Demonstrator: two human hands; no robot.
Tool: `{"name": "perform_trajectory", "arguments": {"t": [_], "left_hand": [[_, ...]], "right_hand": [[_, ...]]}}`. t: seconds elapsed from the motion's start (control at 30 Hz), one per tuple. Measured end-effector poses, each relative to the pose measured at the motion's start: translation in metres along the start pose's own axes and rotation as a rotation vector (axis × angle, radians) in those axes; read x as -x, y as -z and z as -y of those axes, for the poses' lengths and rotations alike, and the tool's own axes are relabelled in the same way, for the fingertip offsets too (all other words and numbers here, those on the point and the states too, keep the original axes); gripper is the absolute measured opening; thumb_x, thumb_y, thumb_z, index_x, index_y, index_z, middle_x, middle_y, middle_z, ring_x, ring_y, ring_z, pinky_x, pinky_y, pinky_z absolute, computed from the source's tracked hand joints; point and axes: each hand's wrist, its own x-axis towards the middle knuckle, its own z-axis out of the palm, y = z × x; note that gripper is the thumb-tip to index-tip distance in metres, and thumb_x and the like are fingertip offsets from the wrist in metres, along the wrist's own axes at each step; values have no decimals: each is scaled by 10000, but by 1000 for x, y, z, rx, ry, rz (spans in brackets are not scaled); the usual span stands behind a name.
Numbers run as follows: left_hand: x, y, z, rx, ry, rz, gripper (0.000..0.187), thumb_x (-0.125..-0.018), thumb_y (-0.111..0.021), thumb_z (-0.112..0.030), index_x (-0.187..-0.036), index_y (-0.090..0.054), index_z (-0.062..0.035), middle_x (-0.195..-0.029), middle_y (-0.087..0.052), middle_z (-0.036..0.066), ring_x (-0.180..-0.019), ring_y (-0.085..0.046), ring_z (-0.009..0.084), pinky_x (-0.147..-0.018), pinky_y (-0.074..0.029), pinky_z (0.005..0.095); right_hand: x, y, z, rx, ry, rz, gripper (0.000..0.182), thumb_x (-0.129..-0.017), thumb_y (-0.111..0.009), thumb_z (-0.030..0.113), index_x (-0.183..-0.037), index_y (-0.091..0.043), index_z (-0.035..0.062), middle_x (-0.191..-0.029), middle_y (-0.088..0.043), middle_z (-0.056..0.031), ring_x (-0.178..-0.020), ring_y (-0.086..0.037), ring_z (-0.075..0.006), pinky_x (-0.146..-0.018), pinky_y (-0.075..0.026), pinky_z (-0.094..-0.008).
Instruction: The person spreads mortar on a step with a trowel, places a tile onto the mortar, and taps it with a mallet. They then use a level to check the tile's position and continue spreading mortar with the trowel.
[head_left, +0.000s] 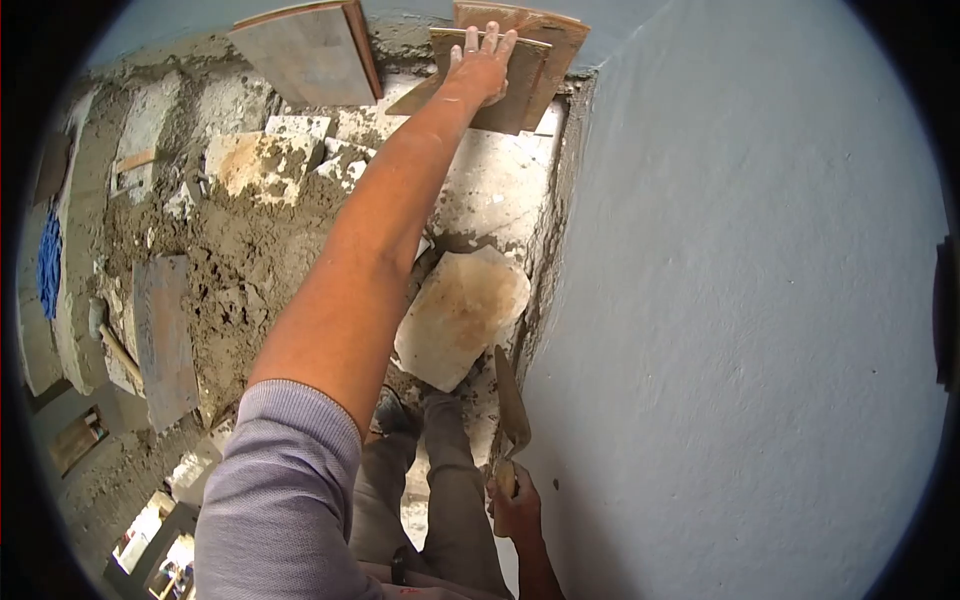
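My left hand (484, 66) is stretched out at the far end, its fingers spread near the upper edge of a grey-brown tile (512, 98). That tile leans in front of another one (568, 45) by the wall. Low down beside the wall, my right hand (518, 512) is wrapped round the wooden handle of a trowel (511, 402), its narrow blade pointing away from me. Between the trowel and the tiles lies a pale, irregular stone slab (465, 315) with brown stains, just ahead of my feet.
Another tile (308, 58) leans at the back left. Wet mortar (235, 260) covers the ground to the left, with broken slabs (262, 165) on it. A wooden board (165, 335) and a hammer (112, 335) lie farther left. The blue-grey wall (740, 300) bounds the right side.
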Motion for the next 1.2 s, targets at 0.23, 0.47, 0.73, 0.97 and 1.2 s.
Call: {"name": "perform_trajectory", "arguments": {"t": [0.23, 0.47, 0.73, 0.97, 1.2], "left_hand": [[-26, 14, -6, -56, 20, 13, 703, -824, -544, -249, -1408, -168, -138, -1474, -140, 118, -1346, -154, 338, -1058, -176, 546], [10, 12, -2, 109, -29, -55, 635, -831, -529, -317, -1379, -251, -158, -1408, -318, 118, -1291, -307, 308, -1015, -235, 555], [382, 17, 48, 884, 251, 19, 344, -893, -479, -383, -896, -603, -62, -784, -611, 155, -766, -610, 284, -688, -453, 369], [714, 220, 227, 346, 770, -172, 287, -862, -563, -203, -1118, -576, -74, -1035, -624, 92, -937, -587, 213, -846, -443, 330], [789, 543, 313, -1070, 288, -424, 266, -852, -568, -61, -1116, -574, -26, -1100, -604, 111, -981, -588, 188, -754, -498, 289]], "right_hand": [[-1, 5, 2, 5, -31, 9, 642, -784, -663, 309, -1270, -400, -18, -768, -587, -74, -581, -557, -109, -515, -462, -270], [-8, 1, -4, 125, -1, -2, 501, -791, -648, 223, -1195, -454, -1, -739, -580, -73, -559, -551, -114, -511, -461, -271], [-23, -25, -9, 100, 79, 8, 284, -851, -542, 146, -1092, -460, 22, -732, -552, -80, -539, -531, -146, -488, -444, -290], [-42, -86, -11, 658, 431, 93, 408, -861, -557, 227, -1177, -450, -7, -967, -593, -198, -860, -581, -338, -777, -446, -384], [-45, -219, 21, 1132, 957, 545, 433, -863, -521, 227, -1236, -427, 28, -1048, -568, -246, -960, -537, -423, -816, -431, -438]]}}
